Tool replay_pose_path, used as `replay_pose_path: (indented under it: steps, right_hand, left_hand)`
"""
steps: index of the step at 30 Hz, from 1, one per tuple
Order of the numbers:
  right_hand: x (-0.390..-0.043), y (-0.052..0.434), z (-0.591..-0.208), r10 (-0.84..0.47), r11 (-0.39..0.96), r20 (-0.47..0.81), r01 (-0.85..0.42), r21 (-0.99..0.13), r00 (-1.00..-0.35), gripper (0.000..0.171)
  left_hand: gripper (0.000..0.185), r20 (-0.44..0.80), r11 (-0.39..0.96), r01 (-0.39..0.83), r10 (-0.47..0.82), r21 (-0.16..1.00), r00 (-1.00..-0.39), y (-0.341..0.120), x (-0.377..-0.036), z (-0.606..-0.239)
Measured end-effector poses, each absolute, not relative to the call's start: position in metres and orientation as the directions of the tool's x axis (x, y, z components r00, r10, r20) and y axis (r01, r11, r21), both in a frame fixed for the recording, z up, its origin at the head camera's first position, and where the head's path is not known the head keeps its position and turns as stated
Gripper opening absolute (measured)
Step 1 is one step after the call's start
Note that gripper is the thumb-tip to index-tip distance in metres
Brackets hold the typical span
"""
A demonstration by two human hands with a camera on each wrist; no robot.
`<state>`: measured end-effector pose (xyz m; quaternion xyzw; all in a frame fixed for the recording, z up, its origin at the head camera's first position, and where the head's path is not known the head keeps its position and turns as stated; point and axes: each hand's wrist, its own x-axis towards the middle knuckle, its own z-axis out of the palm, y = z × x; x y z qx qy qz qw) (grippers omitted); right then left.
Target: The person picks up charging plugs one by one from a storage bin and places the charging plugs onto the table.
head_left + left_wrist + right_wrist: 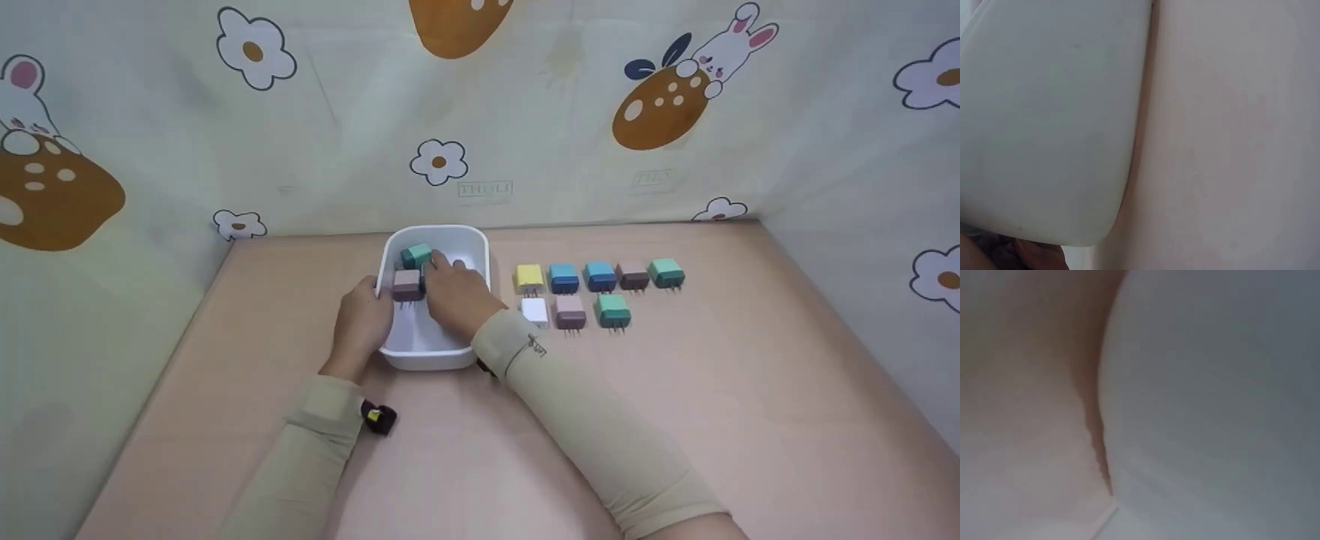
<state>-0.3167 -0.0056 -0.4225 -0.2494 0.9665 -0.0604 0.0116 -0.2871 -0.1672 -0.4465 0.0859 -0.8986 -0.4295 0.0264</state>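
Observation:
A white plastic tub stands on the table, its outer wall filling much of both wrist views. My left hand holds it by the left side, at the rim. Inside the tub lie a green charger plug and a mauve one with its prongs toward me. My right hand reaches down into the tub just right of these, fingers bent. Between its fingertips and the mauve plug a dark bluish sliver of another charger plug shows, pinched and mostly hidden by the fingers.
Right of the tub, charger plugs stand in two rows: yellow, two blue, dark mauve and green behind; white, pink-mauve and green in front. A patterned cloth wall rises behind the table.

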Motion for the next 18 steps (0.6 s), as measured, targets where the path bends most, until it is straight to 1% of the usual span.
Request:
replay_pose_path:
  steps: [3,6,10,14,18]
  right_hand:
    - [-0.319,-0.007,-0.424,-0.486,0.87,-0.043,-0.479,-0.118,-0.873,0.055]
    - [-0.319,-0.007,-0.427,-0.493,0.868,-0.053,-0.488,-0.094,-0.868,0.054]
    - [-0.319,-0.009,-0.43,-0.508,0.86,-0.004,-0.507,-0.059,-0.861,0.045]
    - [-0.322,-0.01,-0.433,-0.494,0.866,0.023,-0.495,-0.075,-0.869,0.036]
    - [-0.325,-0.008,-0.436,-0.498,0.86,0.087,-0.504,-0.081,-0.863,0.03]
  left_hand:
    - [0.048,-0.029,0.615,-0.132,-0.174,0.778,-0.984,-0.169,-0.288,-0.445]
    - [0.048,-0.022,0.612,-0.125,-0.173,0.781,-0.985,-0.168,-0.288,-0.445]
    - [0.047,-0.034,0.609,-0.138,-0.18,0.781,-0.983,-0.168,-0.288,-0.446]
    - [0.047,-0.045,0.606,-0.148,-0.182,0.782,-0.982,-0.168,-0.288,-0.447]
    - [0.047,-0.039,0.609,-0.146,-0.185,0.78,-0.982,-0.167,-0.288,-0.447]
